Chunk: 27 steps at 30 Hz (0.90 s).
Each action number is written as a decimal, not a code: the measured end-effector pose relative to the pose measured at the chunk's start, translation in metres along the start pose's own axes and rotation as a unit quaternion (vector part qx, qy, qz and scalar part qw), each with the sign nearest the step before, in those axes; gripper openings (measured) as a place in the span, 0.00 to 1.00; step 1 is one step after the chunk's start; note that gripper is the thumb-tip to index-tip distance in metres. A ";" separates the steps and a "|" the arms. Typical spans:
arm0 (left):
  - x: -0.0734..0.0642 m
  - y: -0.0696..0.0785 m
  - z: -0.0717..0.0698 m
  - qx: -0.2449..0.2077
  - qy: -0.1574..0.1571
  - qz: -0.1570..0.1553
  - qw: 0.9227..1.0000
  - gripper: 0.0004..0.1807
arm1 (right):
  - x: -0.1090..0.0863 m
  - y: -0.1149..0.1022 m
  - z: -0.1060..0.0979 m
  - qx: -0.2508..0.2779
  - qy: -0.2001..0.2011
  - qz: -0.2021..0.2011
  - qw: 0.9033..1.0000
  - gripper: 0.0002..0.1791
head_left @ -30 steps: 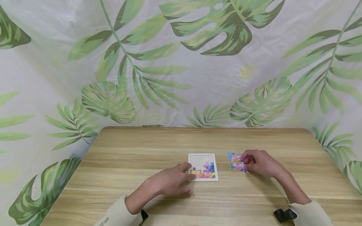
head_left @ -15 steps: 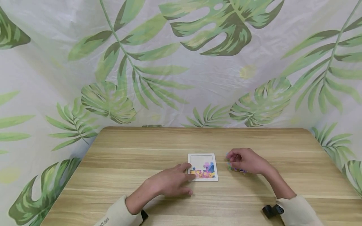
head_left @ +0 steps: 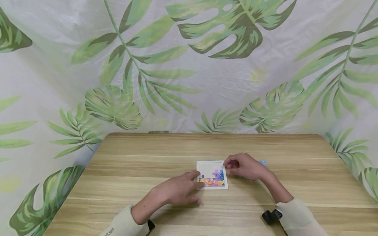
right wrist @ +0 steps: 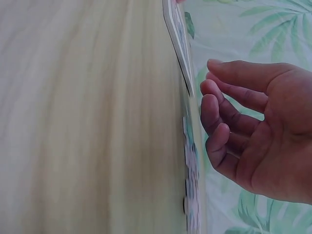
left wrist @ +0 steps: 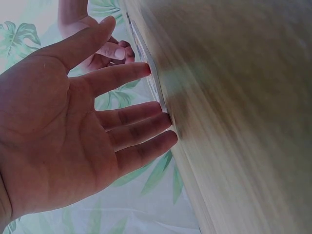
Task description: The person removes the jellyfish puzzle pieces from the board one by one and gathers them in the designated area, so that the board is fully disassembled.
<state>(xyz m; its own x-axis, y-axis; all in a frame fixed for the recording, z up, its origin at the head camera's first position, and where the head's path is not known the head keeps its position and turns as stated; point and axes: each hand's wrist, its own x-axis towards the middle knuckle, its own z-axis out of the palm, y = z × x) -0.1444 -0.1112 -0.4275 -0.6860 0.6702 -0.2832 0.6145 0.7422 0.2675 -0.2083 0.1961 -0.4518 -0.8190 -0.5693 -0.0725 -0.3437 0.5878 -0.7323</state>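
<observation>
A white-framed jigsaw puzzle board (head_left: pixel 210 188) lies on the table, its lower part filled with colourful pieces and its upper part bare. My left hand (head_left: pixel 181 188) rests its fingertips on the board's left edge; in the left wrist view its fingers (left wrist: pixel 136 131) are extended. At the board's upper right corner is my right hand (head_left: pixel 245 166), thumb and index finger brought together as if pinching a puzzle piece, which is almost wholly hidden. The right wrist view shows the other fingers (right wrist: pixel 214 146) curled. Loose puzzle pieces (right wrist: pixel 191 195) lie below this hand, partly covered by it.
Behind the right hand, a blue puzzle piece (head_left: pixel 262 163) peeks out. The wooden table (head_left: pixel 141 157) ends at a back edge against a leaf-patterned curtain (head_left: pixel 189 82). A black wrist camera (head_left: pixel 271 217) sits at the right sleeve.
My right hand has moved left from the loose pieces to the board's right side, fingertips kept together, uncovering a blue piece behind it. The left hand has stayed on the board.
</observation>
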 end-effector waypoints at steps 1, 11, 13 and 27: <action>0.000 0.000 0.000 0.000 -0.001 -0.001 1.000 0.32 | 0.001 -0.001 0.001 0.001 -0.001 -0.001 1.000 0.08; 0.001 0.001 0.000 0.000 -0.004 0.000 1.000 0.32 | 0.012 -0.006 0.010 0.001 -0.021 -0.015 1.000 0.12; 0.001 0.001 0.000 0.002 -0.004 0.001 1.000 0.32 | 0.013 -0.007 0.012 -0.002 -0.027 -0.014 1.000 0.13; 0.000 0.002 -0.001 0.009 -0.002 0.003 1.000 0.31 | 0.013 -0.016 0.017 -0.042 -0.019 -0.025 0.999 0.16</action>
<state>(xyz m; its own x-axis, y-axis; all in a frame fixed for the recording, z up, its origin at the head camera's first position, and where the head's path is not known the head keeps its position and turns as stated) -0.1438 -0.1093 -0.4258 -0.6805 0.6746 -0.2862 0.6259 0.7382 0.2517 -0.2055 0.1696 -0.4524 -0.7821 -0.6198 -0.0648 -0.4220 0.6032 -0.6767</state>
